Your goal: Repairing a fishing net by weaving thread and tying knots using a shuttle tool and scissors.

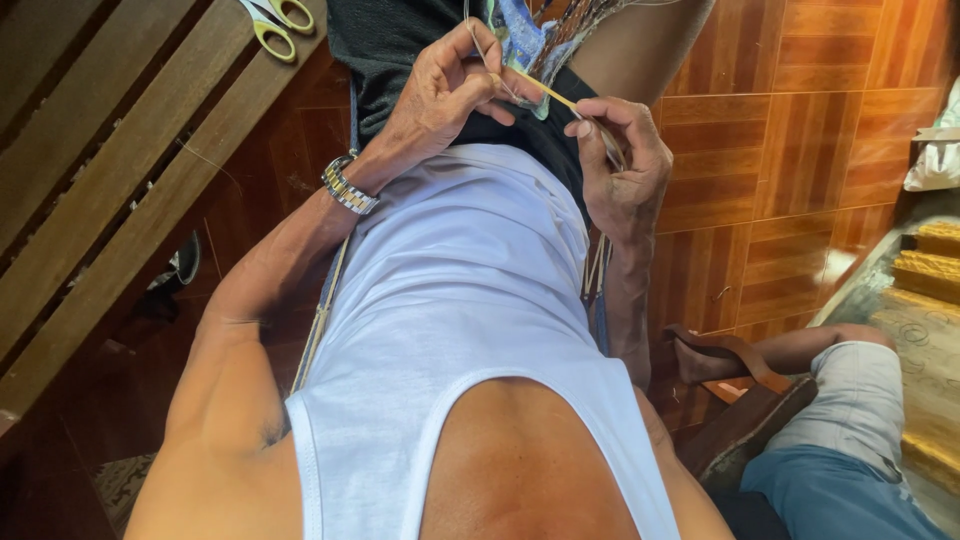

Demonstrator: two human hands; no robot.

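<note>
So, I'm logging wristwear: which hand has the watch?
The left hand, with a metal watch on its wrist; the right hand has a bare wrist. Both pinch a thin yellow stick.

The yellow-handled scissors [272, 22] on the wooden bench [110, 170] are running off the far edge, so only the loops and a little of the blades are showing. The patterned piece [530, 40] past the hands is also being cut by that edge, and its kind is staying unclear. The thin stick [548, 92] is disappearing into the fingers of the right hand [625, 165]. A second person's leg [850, 400] is being cropped at the near right corner.
</note>
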